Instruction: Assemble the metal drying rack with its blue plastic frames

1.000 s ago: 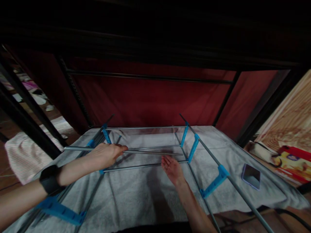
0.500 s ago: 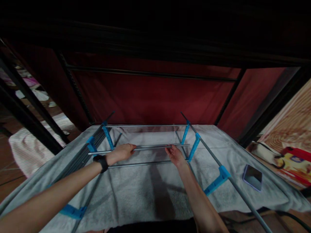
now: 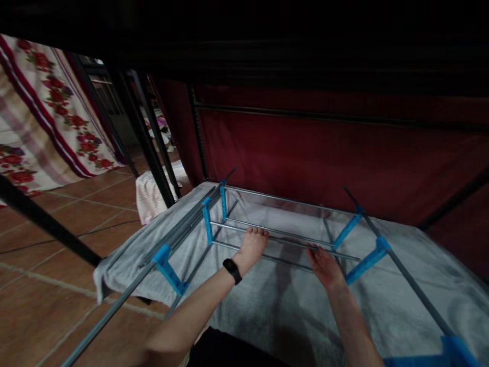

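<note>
A rack frame of thin metal rods and blue plastic connectors lies on a grey blanket. My left hand, with a black watch on the wrist, grips a horizontal metal rod that spans between the left blue connector and the right blue connector. My right hand holds the same rod further right, close to the right connector. A second rod lies just in front of it, and a third runs along the back of the frame.
A dark red fabric panel with black poles stands behind the frame. Long side rods run out over the tiled floor at left. A floral cloth hangs far left. A pale towel lies beside a black pole.
The view has swung left, bringing the tiled floor and floral cloth into sight and losing the phone at right. Both hands have moved onto the rod, which now sits between the blue connectors.
</note>
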The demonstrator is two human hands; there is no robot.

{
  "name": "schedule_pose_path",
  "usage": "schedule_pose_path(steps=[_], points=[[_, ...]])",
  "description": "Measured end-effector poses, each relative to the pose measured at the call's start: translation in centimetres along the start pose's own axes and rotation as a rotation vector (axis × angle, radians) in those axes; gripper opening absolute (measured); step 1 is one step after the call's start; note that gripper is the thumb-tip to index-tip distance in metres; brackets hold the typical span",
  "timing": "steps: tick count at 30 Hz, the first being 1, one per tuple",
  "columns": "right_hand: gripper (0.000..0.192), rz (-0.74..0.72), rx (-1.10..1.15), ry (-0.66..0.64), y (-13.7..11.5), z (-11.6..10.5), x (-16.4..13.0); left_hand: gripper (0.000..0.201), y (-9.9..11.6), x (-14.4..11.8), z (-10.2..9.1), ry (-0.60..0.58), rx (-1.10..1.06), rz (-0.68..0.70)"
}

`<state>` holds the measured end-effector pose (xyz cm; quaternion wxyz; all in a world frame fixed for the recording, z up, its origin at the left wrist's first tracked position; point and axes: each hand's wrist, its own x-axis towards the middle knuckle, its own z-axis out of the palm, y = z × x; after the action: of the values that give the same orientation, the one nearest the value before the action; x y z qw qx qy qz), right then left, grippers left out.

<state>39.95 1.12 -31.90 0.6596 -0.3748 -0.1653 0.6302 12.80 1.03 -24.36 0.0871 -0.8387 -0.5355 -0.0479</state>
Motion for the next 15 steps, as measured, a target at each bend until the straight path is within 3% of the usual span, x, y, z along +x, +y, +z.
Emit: schedule_pose_path(steps=[3, 8, 15], points=[[0.017, 0.073, 0.038, 0.038, -0.1, 0.8, -0.4, 0.031, -0.8, -0.6, -1.5, 0.066, 0.022, 0.001], [0.014, -0.009, 0.019, 0.021, -0.4, 2.7, -1.1, 0.027, -2.4, -0.4, -3.9, 0.086, 0.004, 0.008], [0.014, -0.058, -0.026, 0.05, -0.5, 2.5, -1.2, 0.028, -1.6, -0.8, -4.3, 0.097, -0.009, 0.078]])
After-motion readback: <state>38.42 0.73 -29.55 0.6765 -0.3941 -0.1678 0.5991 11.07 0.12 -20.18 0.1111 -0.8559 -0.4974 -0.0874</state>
